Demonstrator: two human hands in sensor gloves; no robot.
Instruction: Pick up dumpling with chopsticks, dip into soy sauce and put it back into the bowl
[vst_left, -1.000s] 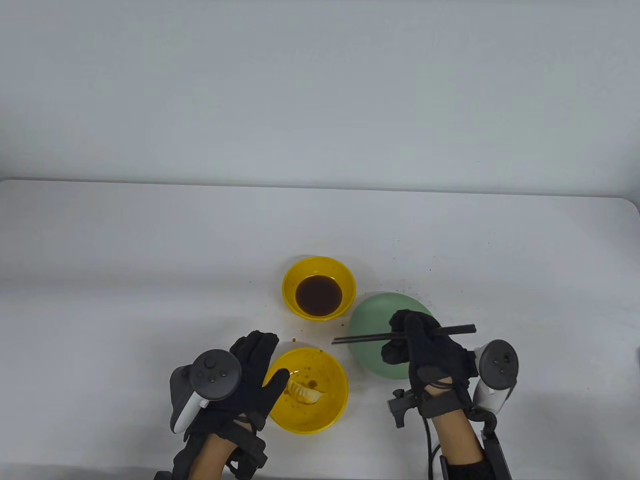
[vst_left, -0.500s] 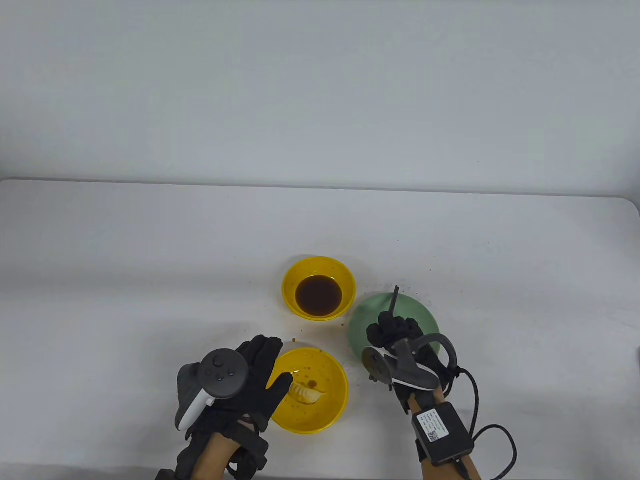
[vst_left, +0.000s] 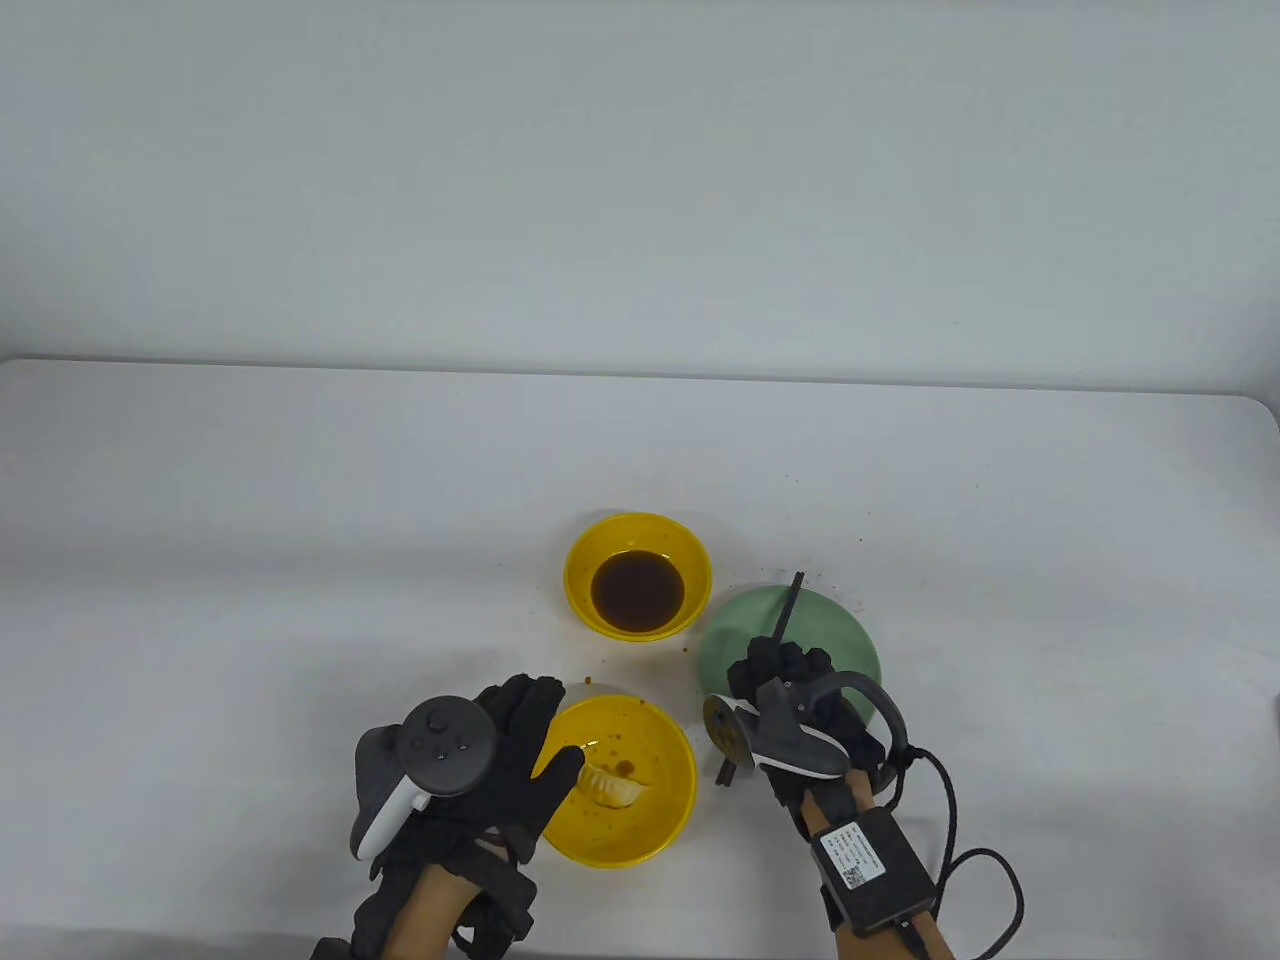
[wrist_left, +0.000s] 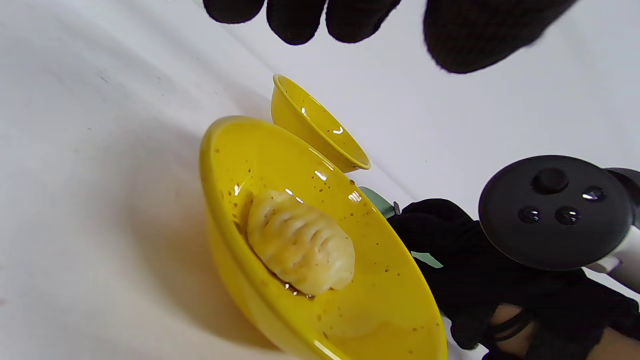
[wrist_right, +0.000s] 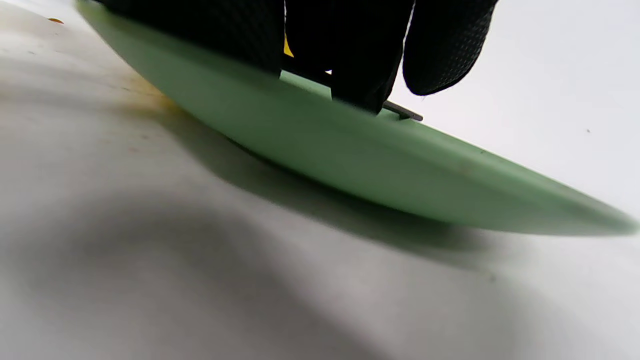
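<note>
A pale dumpling (vst_left: 612, 787) (wrist_left: 300, 242) lies in the near yellow bowl (vst_left: 660, 830) (wrist_left: 215, 150), whose inside is speckled with sauce. My left hand (vst_left: 545, 730) lies beside this bowl on its left, fingers straight, the thumb at the rim. Behind it stands a smaller yellow bowl (vst_left: 590, 545) (wrist_left: 315, 130) of dark soy sauce (vst_left: 637, 590). My right hand (vst_left: 775, 665) is turned on its side over the green plate (vst_left: 840, 630) (wrist_right: 350, 145) and grips the black chopsticks (vst_left: 790, 605) (wrist_right: 402, 112). One end points away from me and the other sticks out near the plate's front edge.
Brown sauce spots dot the white table (vst_left: 300, 560) around the bowls and behind the plate. A cable (vst_left: 985, 860) and a small box (vst_left: 875, 865) trail from my right wrist at the bottom right.
My right hand has rolled over above the green plate, swinging the chopsticks from pointing left to pointing away from me. The left hand and the bowls stay put.
</note>
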